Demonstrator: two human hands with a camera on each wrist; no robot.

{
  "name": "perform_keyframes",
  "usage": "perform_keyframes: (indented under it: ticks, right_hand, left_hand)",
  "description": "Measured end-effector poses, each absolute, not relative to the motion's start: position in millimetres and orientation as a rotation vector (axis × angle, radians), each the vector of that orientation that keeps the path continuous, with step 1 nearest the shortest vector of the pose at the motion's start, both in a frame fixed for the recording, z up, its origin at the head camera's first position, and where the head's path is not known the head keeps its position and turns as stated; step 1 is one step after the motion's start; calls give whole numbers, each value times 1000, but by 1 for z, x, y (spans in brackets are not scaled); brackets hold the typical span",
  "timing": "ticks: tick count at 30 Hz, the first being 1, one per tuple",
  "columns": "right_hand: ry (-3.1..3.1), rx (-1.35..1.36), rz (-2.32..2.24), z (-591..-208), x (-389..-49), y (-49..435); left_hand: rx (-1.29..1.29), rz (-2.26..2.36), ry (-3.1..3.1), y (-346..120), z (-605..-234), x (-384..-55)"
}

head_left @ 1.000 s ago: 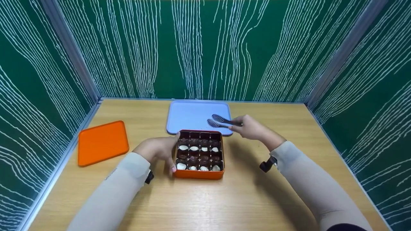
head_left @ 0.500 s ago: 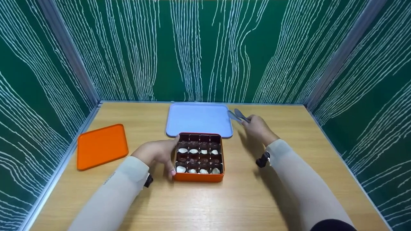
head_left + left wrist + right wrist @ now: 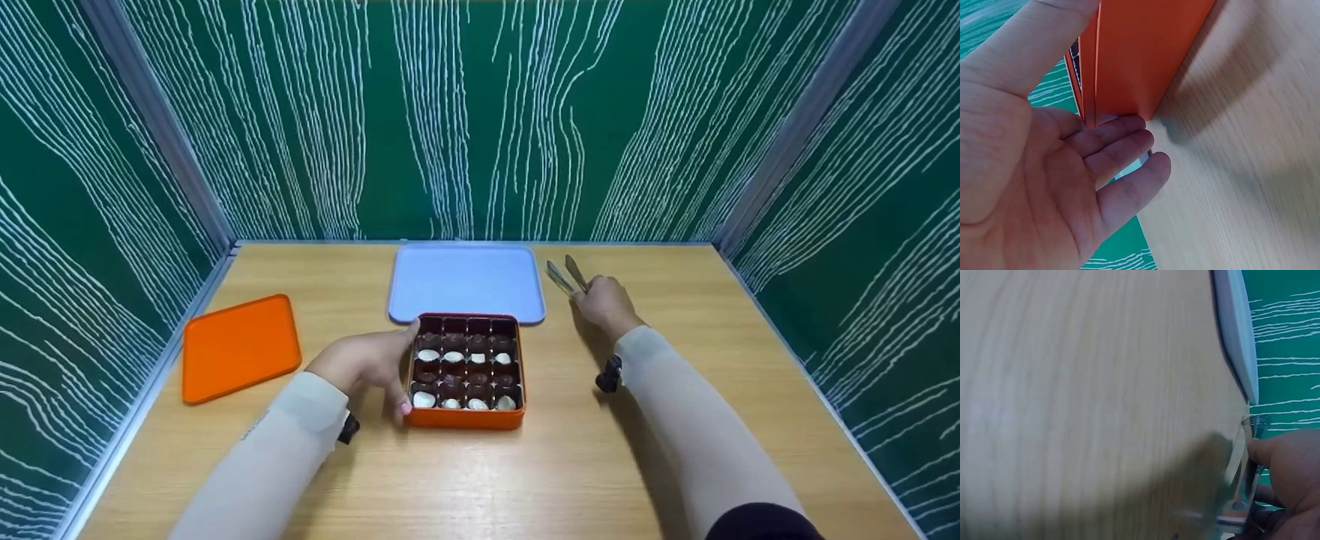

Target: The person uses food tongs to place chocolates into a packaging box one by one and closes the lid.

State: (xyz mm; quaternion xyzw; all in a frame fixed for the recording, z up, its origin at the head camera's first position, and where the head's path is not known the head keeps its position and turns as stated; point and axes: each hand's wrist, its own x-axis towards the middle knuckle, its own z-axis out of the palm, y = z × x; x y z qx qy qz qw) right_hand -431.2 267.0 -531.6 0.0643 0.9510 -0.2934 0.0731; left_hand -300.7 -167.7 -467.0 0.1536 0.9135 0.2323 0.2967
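An orange box of chocolates stands open on the table, its dark inner tray divided into compartments holding rows of brown and white pieces. My left hand spans its left side, thumb at the near corner. In the left wrist view, fingers curl at the box's far corner, against the orange side wall. Over to the right, my right hand holds a pair of tongs, tips spread apart and pointing toward the back wall. The right wrist view shows only part of the tongs, beside the thumb.
Behind the box lies a light blue tray. An orange lid rests at the left of the wooden table. Green walls with white wavy lines enclose the back and both sides.
My right hand has moved the tongs rightward, from over the blue tray to beside it, and their tips have swung toward the back. My left hand stays at the box.
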Motion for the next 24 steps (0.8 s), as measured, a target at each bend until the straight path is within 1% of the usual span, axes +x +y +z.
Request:
perform_keyframes:
  ticks: [6, 12, 19, 24]
  right_hand:
    - [2981, 142, -735, -533, -429, 267]
    - [3135, 86, -626, -520, -417, 252]
    - [3036, -261, -939, -503, -376, 217]
    - [2898, -375, -1039, -499, -343, 198]
  left_hand:
    - [401, 671, 2399, -168, -469, -300]
    - [373, 691, 2396, -169, -466, -298]
    - [331, 770, 2365, -171, -466, -296]
    - [365, 735, 2392, -170, -466, -296]
